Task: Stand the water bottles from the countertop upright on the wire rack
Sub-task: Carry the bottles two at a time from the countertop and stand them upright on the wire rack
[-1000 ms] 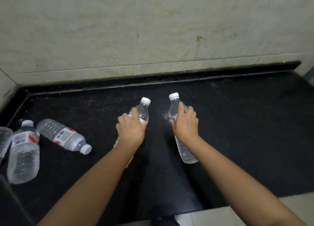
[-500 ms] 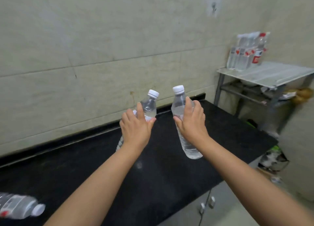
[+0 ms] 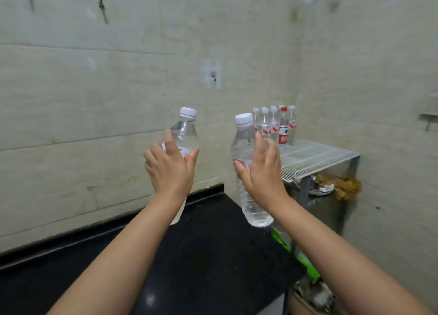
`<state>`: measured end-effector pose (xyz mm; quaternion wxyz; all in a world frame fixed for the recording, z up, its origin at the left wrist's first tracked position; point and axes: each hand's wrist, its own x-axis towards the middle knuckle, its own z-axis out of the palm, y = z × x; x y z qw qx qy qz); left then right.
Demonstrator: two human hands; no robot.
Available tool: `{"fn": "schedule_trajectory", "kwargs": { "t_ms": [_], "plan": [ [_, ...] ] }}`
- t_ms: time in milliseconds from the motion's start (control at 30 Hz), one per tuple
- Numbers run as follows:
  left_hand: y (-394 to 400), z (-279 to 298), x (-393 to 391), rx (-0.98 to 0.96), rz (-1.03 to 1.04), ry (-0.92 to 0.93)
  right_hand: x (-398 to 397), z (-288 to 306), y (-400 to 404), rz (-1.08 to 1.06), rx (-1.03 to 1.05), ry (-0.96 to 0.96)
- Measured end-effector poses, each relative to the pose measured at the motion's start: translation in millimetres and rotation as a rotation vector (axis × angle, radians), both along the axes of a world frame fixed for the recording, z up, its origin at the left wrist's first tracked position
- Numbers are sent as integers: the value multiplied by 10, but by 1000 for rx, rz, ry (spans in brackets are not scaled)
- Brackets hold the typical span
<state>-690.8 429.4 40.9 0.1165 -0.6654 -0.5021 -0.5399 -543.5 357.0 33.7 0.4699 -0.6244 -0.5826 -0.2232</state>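
Both hands are up over the black surface (image 3: 213,255), each gripping a clear white-capped bottle more or less upright: left hand (image 3: 169,170) on the left bottle (image 3: 186,134), right hand (image 3: 263,172) on the right bottle (image 3: 246,153). Past the surface's far right end sits the white wire rack (image 3: 315,158), with a cluster of bottles (image 3: 275,125) standing at its back corner by the wall.

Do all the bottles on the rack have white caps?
No, one bottle among those standing on the wire rack has a red cap.

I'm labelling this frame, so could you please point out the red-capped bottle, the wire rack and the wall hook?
Red-capped bottle (image 3: 283,134): head view, on its label.
Wire rack (image 3: 317,154): head view, on its bare top grid.
Wall hook (image 3: 214,75): head view, on the hook itself.
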Motion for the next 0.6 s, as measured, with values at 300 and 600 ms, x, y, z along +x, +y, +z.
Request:
{"fn": "schedule_trajectory", "kwargs": {
  "t_ms": [300, 600],
  "plan": [
    [473, 271, 1491, 36, -20, -102, 1757, 276, 500, -97, -4, 72],
    [1633, 422, 2922, 44, -108, -187, 3114, 482, 1736, -109, 28, 86]
  ]
}}
